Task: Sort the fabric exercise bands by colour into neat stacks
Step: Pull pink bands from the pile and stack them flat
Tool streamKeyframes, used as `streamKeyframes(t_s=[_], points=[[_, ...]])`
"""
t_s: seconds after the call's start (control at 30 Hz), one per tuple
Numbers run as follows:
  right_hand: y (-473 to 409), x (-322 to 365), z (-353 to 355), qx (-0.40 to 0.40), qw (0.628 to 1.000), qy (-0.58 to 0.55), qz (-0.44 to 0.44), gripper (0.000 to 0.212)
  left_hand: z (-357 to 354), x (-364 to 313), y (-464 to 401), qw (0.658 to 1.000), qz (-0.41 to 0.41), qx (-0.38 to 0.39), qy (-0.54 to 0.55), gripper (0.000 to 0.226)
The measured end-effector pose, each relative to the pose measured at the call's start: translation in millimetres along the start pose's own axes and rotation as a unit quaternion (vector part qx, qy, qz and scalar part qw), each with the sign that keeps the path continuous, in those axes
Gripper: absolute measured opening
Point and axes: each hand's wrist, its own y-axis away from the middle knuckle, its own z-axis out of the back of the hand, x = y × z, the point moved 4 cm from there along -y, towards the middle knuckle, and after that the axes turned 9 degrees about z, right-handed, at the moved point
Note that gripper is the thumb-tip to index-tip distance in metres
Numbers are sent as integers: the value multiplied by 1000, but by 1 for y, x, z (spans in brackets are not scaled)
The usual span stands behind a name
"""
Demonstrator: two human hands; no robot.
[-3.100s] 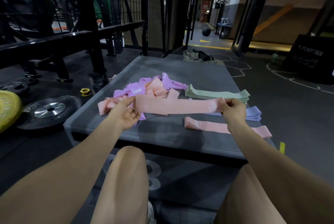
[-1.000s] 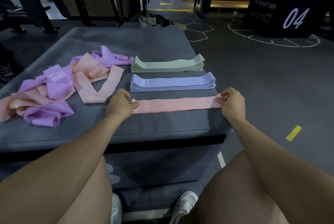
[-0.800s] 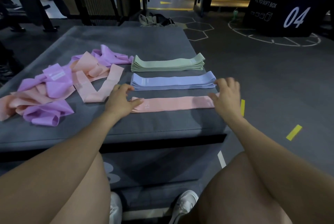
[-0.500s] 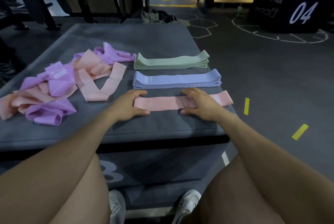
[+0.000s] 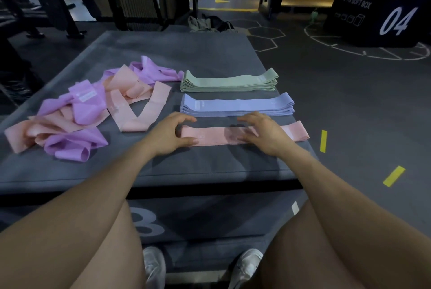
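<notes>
Head view: the step in hand looks like squaring off the pink stack (image 5: 242, 135), which lies flat along the near edge of the bench (image 5: 210, 167), parallel to the blue stack (image 5: 236, 104) just beyond it and the green stack (image 5: 229, 81) farther back. To do this well, I judge that the ends should line up with those of the blue and green stacks, and the fabric should be pressed flat, not dragged, so the layers do not skew.

The left hand (image 5: 171, 134) sits at the stack's left end, thumb lying on its near corner and fingers arched above the far edge; its grip is loose, closed on nothing. The right hand (image 5: 261, 133) hovers low over the stack's middle, fingers spread and relaxed, also released; whether its palm touches the fabric I cannot tell. The stack's right end pokes out past that hand.

To the left lies the unsorted heap (image 5: 93, 111) of pink and purple bands, still to be stacked.
</notes>
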Motion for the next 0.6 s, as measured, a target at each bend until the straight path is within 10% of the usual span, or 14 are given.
streamKeyframes(t_s=[0.23, 0.6], points=[[-51, 61, -21, -49, 998, -26, 34, 40, 47, 35, 9, 982, 60, -175, 24, 34], [-129, 158, -100, 44, 997, -7, 65, 42, 89, 107, 32, 967, 146, -207, 35, 35]])
